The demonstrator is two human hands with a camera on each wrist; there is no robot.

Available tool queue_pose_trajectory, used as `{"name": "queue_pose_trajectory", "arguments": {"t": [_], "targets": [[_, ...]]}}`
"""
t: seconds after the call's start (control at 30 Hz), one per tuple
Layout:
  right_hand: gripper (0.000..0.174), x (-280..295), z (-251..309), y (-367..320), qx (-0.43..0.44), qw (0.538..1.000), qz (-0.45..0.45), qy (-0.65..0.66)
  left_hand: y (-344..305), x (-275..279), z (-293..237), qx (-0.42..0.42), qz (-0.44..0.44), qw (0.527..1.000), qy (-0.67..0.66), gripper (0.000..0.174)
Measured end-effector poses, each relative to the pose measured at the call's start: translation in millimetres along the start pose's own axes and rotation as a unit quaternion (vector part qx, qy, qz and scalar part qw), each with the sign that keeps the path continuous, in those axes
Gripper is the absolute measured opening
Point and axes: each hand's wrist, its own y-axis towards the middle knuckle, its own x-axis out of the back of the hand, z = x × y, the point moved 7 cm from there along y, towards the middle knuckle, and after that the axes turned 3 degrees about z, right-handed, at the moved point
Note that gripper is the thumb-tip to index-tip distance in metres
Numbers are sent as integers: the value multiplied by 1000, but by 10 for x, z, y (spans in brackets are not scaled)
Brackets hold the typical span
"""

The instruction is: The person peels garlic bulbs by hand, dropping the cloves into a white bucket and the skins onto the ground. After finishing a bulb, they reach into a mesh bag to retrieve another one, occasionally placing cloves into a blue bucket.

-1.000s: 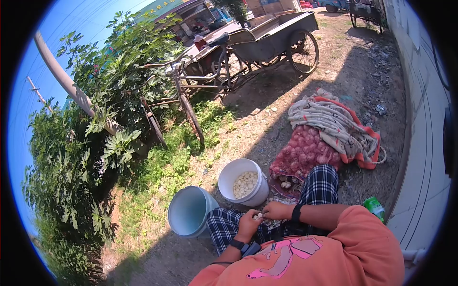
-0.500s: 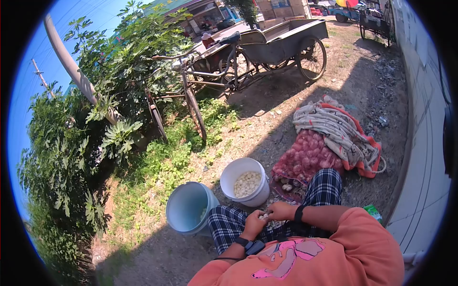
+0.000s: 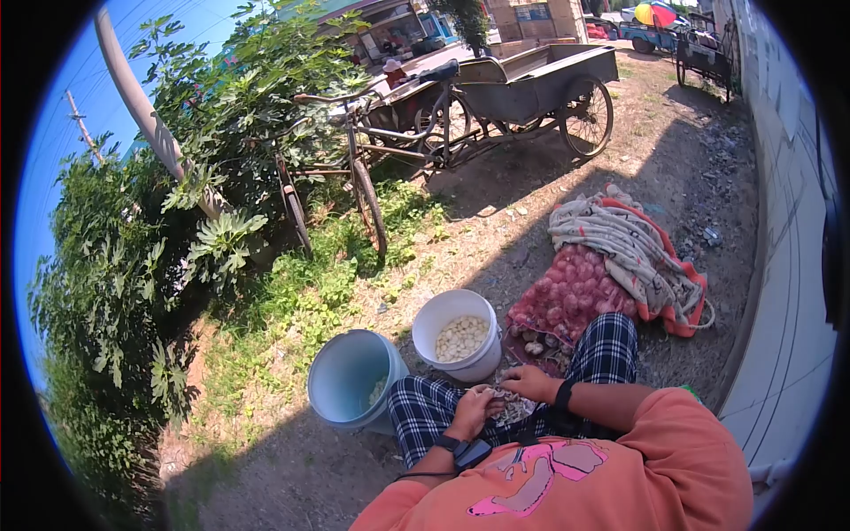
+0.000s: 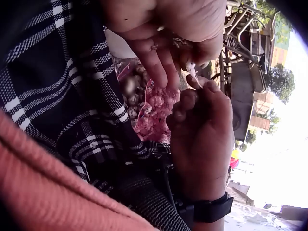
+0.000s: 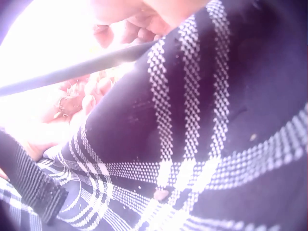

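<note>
In the head view my left hand [image 3: 472, 414] and right hand [image 3: 534, 386] work close together over my lap, above a heap of pale garlic skins [image 3: 513, 409]. The left wrist view has the left hand [image 4: 168, 29] on top, thumb and finger pinching a small whitish-pink garlic clove [image 4: 191, 66]. Its other fingers stretch out, with dry scraps clinging to them. From below, the right hand [image 4: 204, 130] pinches the clove's skin [image 4: 196, 82] between thumb and forefinger. Glare washes out the hands in the right wrist view.
Beyond my knees stand a white bucket [image 3: 482, 364] of peeled cloves and a bluish bucket [image 3: 341, 376] with pale pieces inside. A red mesh bag [image 3: 567, 288] of garlic bulbs lies under a bundled cloth [image 3: 611, 232]. A cargo tricycle [image 3: 531, 93] stands farther off; a wall [image 3: 788, 265] runs along the right.
My hands have drawn slightly apart, uncovering the heap of skins between them. The head view has tilted up a little, and the green packet by the right sleeve is now almost hidden.
</note>
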Motion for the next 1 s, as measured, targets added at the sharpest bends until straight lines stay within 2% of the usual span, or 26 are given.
{"name": "queue_pose_trajectory", "arguments": {"t": [0.07,0.1,0.13,0.17,0.2,0.27,0.4,0.47,0.53,0.6,0.67,0.83,1.0], "targets": [[25,-12,31,-20,7,1000,3,13,-17,47,3,-6,-63,993,103,14],[27,-11,55,-31,15,1000,5,25,-19,39,10,-6,-62,993,102,14],[27,4,74,-40,15,1000,5,24,-21,23,17,-2,-55,985,165,18],[27,-20,108,-53,18,999,34,-19,-27,5,33,3,-48,973,226,21],[27,-55,121,-66,22,996,64,-61,0,46,86,4,-47,973,226,21],[27,-60,93,-52,23,995,64,-73,99,159,78,-65,-60,923,375,24],[25,-41,63,-41,23,993,45,-106,120,208,110,-82,-55,916,388,25],[24,-28,121,-34,11,991,41,-125,37,95,73,-30,-54,966,251,23],[24,-39,69,-26,-1,989,39,-144,-17,13,1,-29,-61,967,246,22],[23,-63,2,25,40,993,32,-109,-20,22,-11,-30,-70,968,240,21],[23,-52,44,6,41,993,33,-105,-3,33,8,-35,-60,977,204,21],[24,-41,67,10,32,991,61,-113,-39,-35,-31,-26,-64,965,254,22],[26,-45,167,-13,27,979,60,-194,-15,24,-17,-41,-58,944,323,23]]}}
